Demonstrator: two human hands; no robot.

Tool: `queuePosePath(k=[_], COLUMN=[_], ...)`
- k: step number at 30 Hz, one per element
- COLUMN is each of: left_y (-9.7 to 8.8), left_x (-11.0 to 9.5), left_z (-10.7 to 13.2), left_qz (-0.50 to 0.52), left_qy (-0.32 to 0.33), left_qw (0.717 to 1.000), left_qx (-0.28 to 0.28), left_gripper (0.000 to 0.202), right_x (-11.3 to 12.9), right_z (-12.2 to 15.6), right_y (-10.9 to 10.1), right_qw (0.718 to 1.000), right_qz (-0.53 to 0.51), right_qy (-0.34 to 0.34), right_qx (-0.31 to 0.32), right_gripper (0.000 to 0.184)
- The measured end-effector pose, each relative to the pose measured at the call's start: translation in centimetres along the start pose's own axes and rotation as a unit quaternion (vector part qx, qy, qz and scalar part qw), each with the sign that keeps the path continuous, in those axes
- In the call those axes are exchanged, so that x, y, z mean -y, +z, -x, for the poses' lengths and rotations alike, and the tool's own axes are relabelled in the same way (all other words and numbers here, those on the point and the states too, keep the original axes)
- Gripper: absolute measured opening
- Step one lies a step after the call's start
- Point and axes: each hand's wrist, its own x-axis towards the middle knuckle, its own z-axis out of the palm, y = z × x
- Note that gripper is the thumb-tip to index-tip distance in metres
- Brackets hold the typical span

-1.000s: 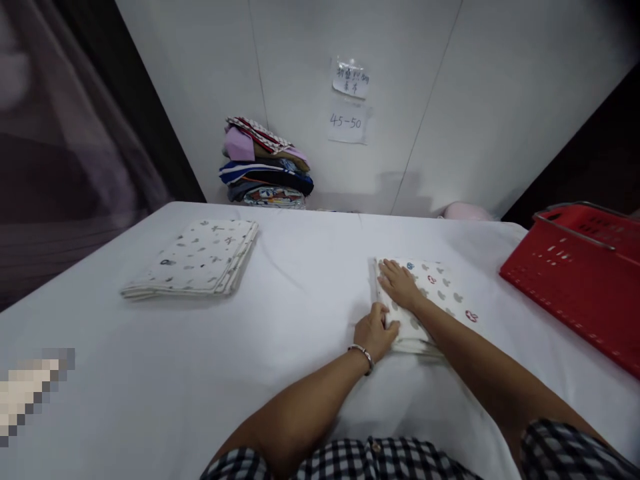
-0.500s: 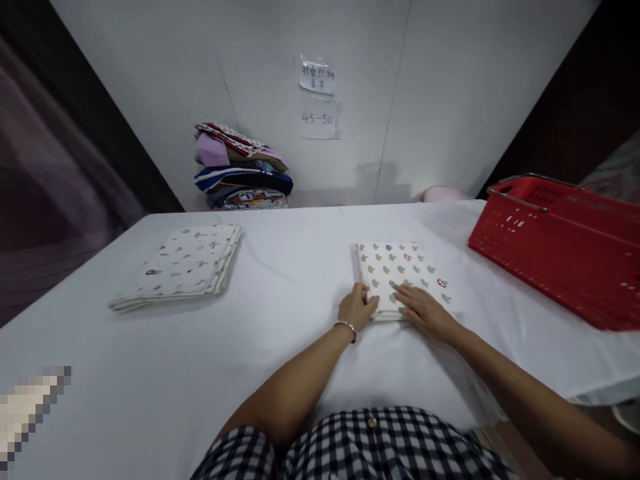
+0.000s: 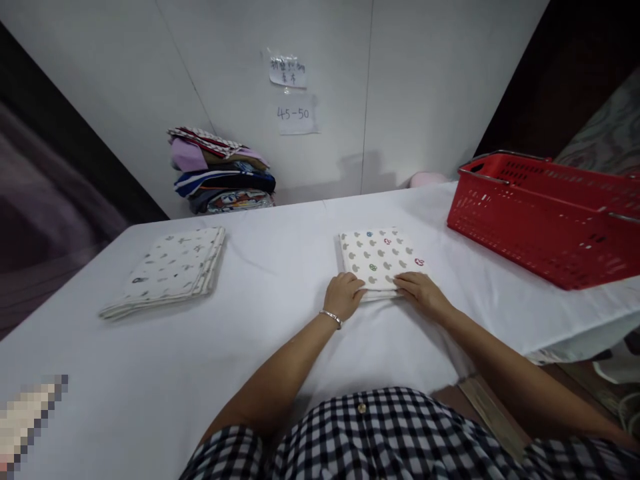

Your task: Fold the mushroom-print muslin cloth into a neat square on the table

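A folded white cloth (image 3: 383, 257) with grey mushroom shapes and a few coloured ones lies flat on the white-covered table (image 3: 280, 267). At its front left corner, my left hand (image 3: 344, 295) has its fingers closed on the edge; a silver bracelet circles that wrist. My right hand (image 3: 424, 295) grips the front edge further right, fingertips on top and thumb hidden. Off to the left lies another folded cloth (image 3: 173, 263), white with small grey prints, touched by neither hand.
A red plastic basket (image 3: 540, 227) with metal handles stands at the table's right. Beyond the back edge, a stack of folded fabrics (image 3: 223, 170) leans by the wall. Two paper signs (image 3: 296, 114) hang there. A blurred, pixelated patch covers the lower left corner.
My right hand has drawn back from the cloth's top to its front edge. My left hand has closed on the front left corner. The whole view has shifted slightly.
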Motion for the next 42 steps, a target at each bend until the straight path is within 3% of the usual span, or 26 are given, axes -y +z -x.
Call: queuePosePath(k=[7,12,16,23,28,36,42], left_y=[0.0,-0.3,-0.1,1.4,1.0,1.0,1.6], left_x=[-0.6,-0.8,-1.3,-1.7,-1.5,-2.1,-2.6], left_z=[0.0,0.1,-0.7,-1.1,-0.7,-0.8,-2.1], left_qz=[-0.083,-0.073,-0.061,-0.083,-0.063,-0.008,-0.023], left_qy=[0.042,0.045,0.049,0.091,0.090,0.085,0.081], left_qw=[0.995,0.996,0.996,0.992,0.994,0.996,0.996], left_qx=[0.027,0.034,0.030,0.030,0.016,0.010,0.030], left_gripper=[0.016,0.016,0.011,0.023,0.018,0.018,0.012], right_x=[-1.2,-1.2,-1.2,-1.5,-2.5,-4.4,-4.3], right_z=[0.0,1.0,1.5,2.1,3.4,6.2,5.9], right_y=[-0.1,-0.4,-0.7,-1.0,-1.8,-2.7,-2.1], right_qw=[0.999,0.998,0.996,0.998,0.999,0.993,0.986], right_qz=[0.031,-0.010,-0.024,0.018,-0.005,-0.025,-0.027], right_qy=[-0.002,0.036,0.069,0.054,0.038,0.113,0.166], right_qx=[-0.013,0.044,0.056,0.024,-0.001,-0.019,-0.019], right_gripper=[0.030,0.033,0.037,0.034,0.029,0.032,0.036])
